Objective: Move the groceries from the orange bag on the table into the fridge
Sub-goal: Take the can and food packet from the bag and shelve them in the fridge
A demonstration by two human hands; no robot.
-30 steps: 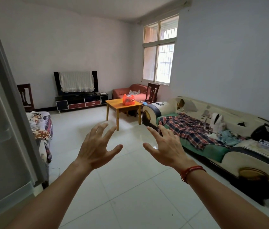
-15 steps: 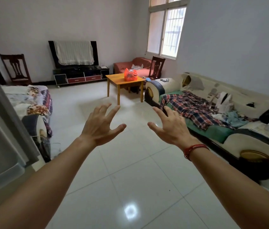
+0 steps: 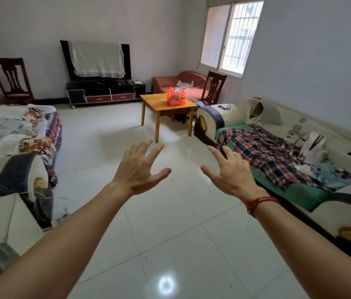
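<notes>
Fingers (image 3: 155, 152) were spread wide and slightly bent on both my left hand (image 3: 136, 172) and right hand (image 3: 233, 174), gripping nothing, held out above the tiled floor (image 3: 170, 234). The orange bag (image 3: 175, 97) stood on the wooden worktop (image 3: 153, 101) well ahead of me, just beside the sofa (image 3: 211, 121). A red cord (image 3: 258, 203) circled my right wrist.

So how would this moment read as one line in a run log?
stage: bag not yet reached | left hand: open, empty | right hand: open, empty | orange bag: on table, untouched
</notes>
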